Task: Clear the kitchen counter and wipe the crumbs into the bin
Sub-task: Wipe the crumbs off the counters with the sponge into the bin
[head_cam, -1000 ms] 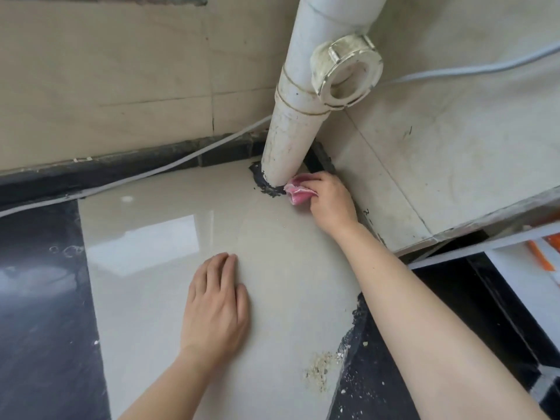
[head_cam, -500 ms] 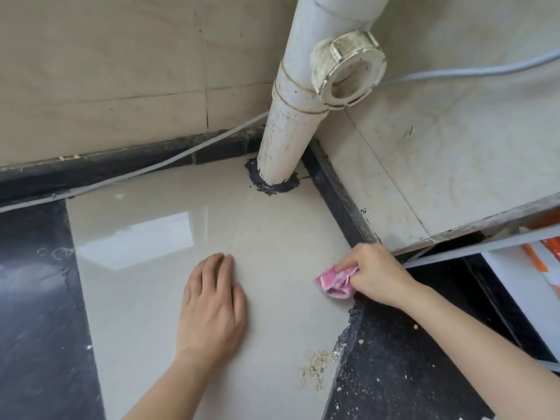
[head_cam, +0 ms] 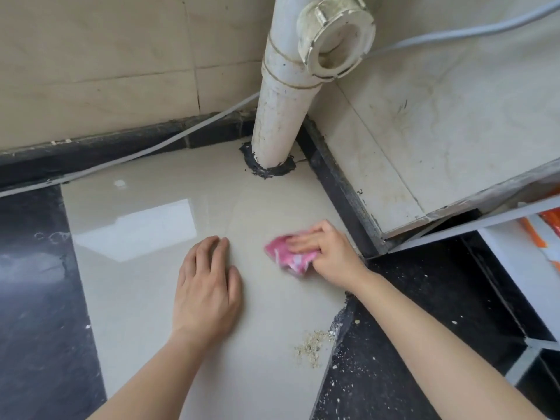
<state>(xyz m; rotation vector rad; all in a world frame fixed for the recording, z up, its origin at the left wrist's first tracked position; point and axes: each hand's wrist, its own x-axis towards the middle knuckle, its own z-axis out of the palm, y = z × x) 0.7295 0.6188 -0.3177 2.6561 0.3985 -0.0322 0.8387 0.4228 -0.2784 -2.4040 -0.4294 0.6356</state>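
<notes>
My right hand presses a crumpled pink cloth flat on the glossy beige counter, a little right of centre. My left hand rests palm down on the counter just left of the cloth, fingers together, holding nothing. A small heap of pale crumbs lies near the counter's right edge, below the cloth. More crumbs speckle the black surface to the right.
A white drain pipe with an open side cap rises from the back corner. A grey cable runs along the dark skirting. A tiled ledge stands at the right, with a white shelf and orange packets below.
My right hand swept the pink cloth from the pipe's base down along the right edge, then left onto the middle of the counter. The left hand stayed put.
</notes>
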